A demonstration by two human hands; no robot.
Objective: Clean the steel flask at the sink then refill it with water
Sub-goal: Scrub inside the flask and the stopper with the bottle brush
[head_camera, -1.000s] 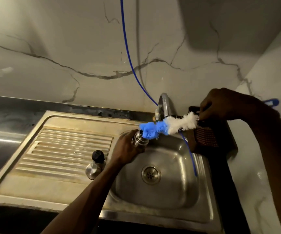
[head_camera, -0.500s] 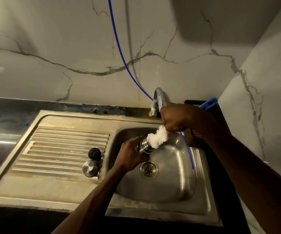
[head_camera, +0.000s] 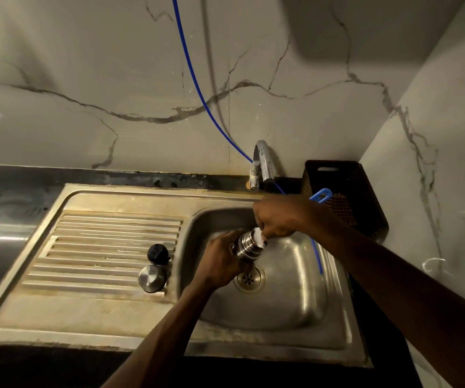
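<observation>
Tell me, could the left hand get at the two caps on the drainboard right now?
Probably not at once: the left hand grips the flask while the brush is in its mouth. The way itself looks free; the caps stand uncovered on the drainboard just left of that hand.

We count one steel flask, one bottle brush, two loose caps, one black cap and one steel cap, one tap, one basket, two hands.
</observation>
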